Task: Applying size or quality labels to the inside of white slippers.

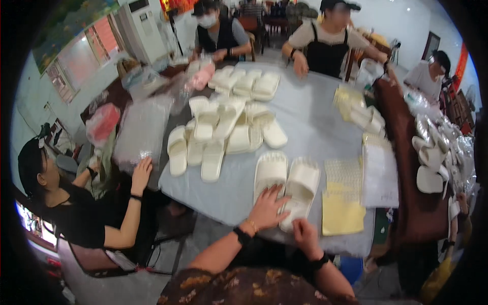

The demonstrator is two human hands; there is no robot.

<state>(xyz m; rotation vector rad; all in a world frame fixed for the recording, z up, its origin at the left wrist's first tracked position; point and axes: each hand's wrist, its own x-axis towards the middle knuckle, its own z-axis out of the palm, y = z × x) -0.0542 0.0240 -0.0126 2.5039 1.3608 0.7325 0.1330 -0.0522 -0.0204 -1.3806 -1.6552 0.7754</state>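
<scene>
A pair of white slide slippers lies side by side at the table's near edge, toes away from me. My left hand [269,207] rests with fingers spread across the left slipper [270,170] and the inner side of the right slipper [303,180]. By the right slipper's heel, my right hand [306,235] is closed, thumb and fingers together. Whatever it may pinch is too small to make out. Just right of the pair lie yellow label sheets [343,213], partly covered with rows of small labels.
More white slippers [213,127] are heaped farther back on the grey-covered table [203,201]. A stack of clear plastic bags [142,127] lies left, under a co-worker's hand [142,172]. White sheets [380,175] lie right. A brown bench [414,218] holds bagged slippers. Other people surround the table.
</scene>
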